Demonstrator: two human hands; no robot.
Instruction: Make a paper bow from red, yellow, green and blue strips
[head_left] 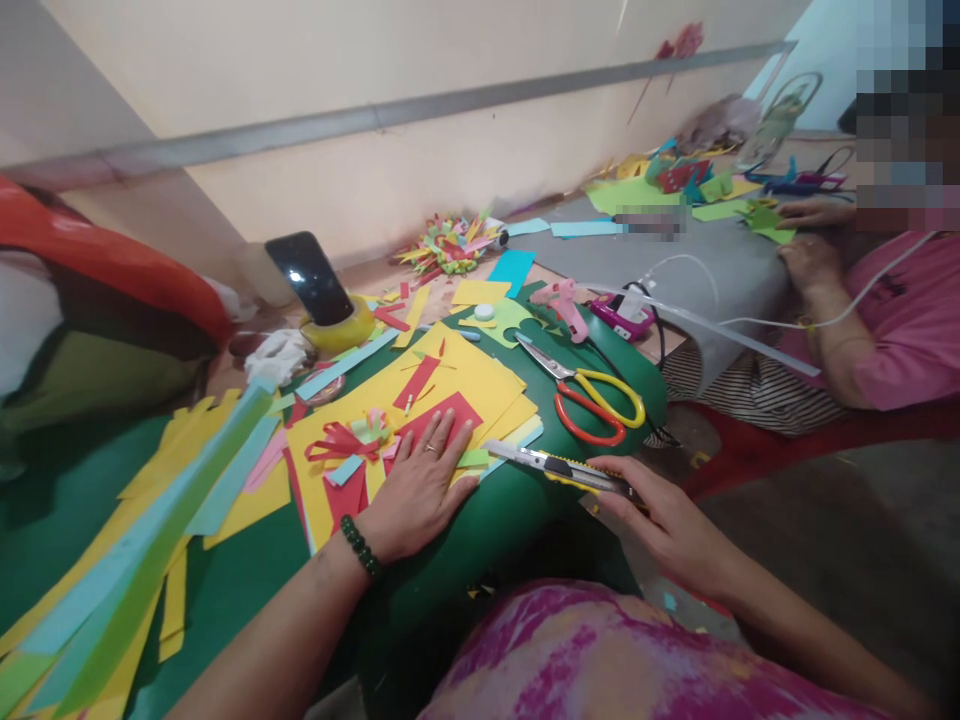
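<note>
On the left, long paper strips (161, 540) lie across the green table (487, 540); farther off, a smartphone (307, 275) leans in a yellow holder (356, 325). The left hand (420, 475) presses flat, fingers spread, on red paper (459, 408) atop yellow sheets (480, 360). Just right of it, a utility knife (559, 468) points left, gripped in the closed fingers of the right hand (664, 515). Beyond the knife lie scissors (604, 395); far right, a co-worker (904, 330) handles green paper (769, 222).

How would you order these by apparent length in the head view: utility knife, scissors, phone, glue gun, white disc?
1. Utility knife and scissors: too alike to rank; the right hand covers part of the knife.
2. Phone
3. Glue gun
4. White disc
</note>
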